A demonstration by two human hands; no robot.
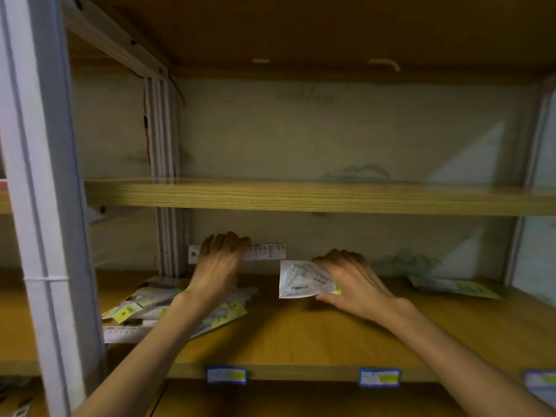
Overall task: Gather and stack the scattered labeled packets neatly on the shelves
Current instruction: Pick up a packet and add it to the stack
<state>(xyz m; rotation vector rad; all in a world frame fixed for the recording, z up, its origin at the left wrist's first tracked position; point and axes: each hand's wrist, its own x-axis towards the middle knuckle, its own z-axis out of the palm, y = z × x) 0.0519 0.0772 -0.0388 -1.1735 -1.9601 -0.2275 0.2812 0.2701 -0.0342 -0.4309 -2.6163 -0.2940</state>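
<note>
Right hand pinches clear packet above shelf; left hand curls round long packet, apparently. Risk: loose pile sliding off left edge when added to.

wood-grain shelf, seemingly glossy plastic packet

Shop aisle, stationery shelving.
Wood shelves on white metal posts, blue-and-yellow price tags clipped along the front edge, clear packets w/ yellow labels lying in a heap, ruler-type goods inside. Retail stock, not a home.
</note>
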